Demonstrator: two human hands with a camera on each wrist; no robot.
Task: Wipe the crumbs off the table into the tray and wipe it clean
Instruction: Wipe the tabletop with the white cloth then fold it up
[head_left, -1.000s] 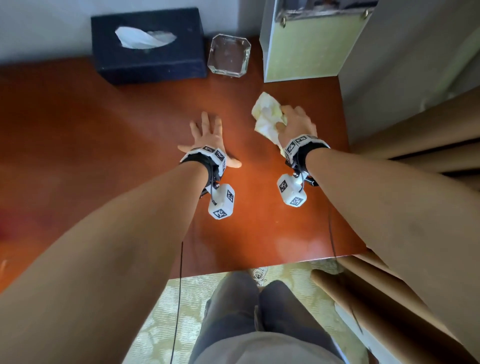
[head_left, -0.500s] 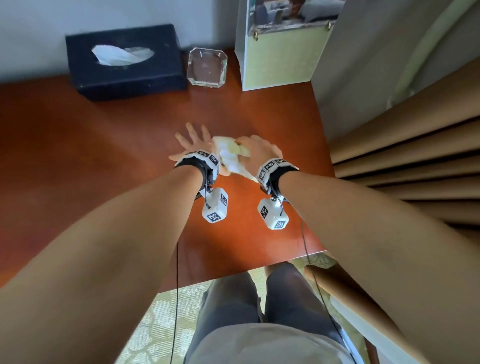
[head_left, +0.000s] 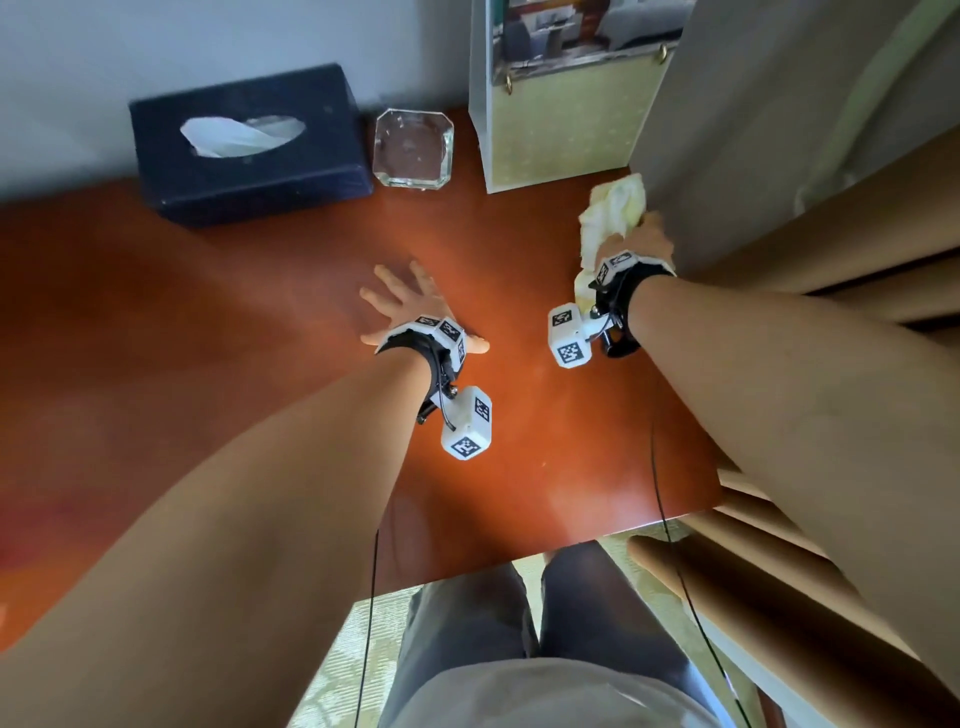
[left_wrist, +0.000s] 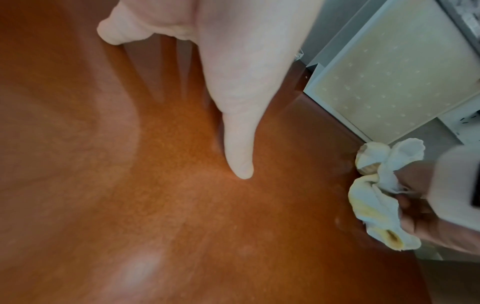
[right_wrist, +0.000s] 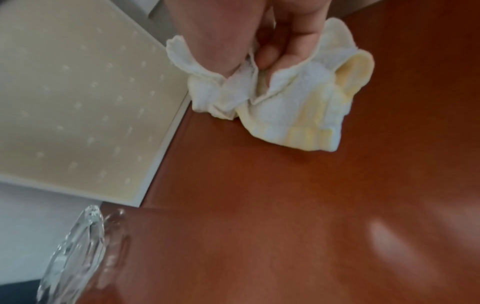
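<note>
Crumbs are too small for me to make out on the reddish-brown table (head_left: 260, 338); its polished surface shows only soft glare patches. My right hand (head_left: 641, 240) sits at the far right corner of the table, fingers curled around a bunched white and pale yellow cloth (head_left: 613, 213). In the right wrist view the fingers (right_wrist: 293, 41) pinch the cloth's folds while its lower bulk rests on the wood, just beside the bottom edge of a cream panel with a faint dotted pattern (right_wrist: 78, 102). The same panel stands upright at the back of the table in the head view, and the cloth lies near its right corner.

My left hand (head_left: 410, 306) lies flat on the table near the middle, palm down, fingers straight and spread, holding nothing. From the left wrist view one finger (left_wrist: 239, 144) points down with its tip touching the wood, and the cloth and right hand appear off to the right, well apart from it.

At the back of the table, against the wall, a clear glass tray (head_left: 413, 148) with cut corners sits between a dark blue tissue box (head_left: 249, 150) on its left and the cream panel on its right. A white tissue pokes from the box's oval slot. Both hands are apart from the tray. Below the table edge I see grey trousers (head_left: 493, 634) and a pale patterned carpet (head_left: 337, 665).
</note>
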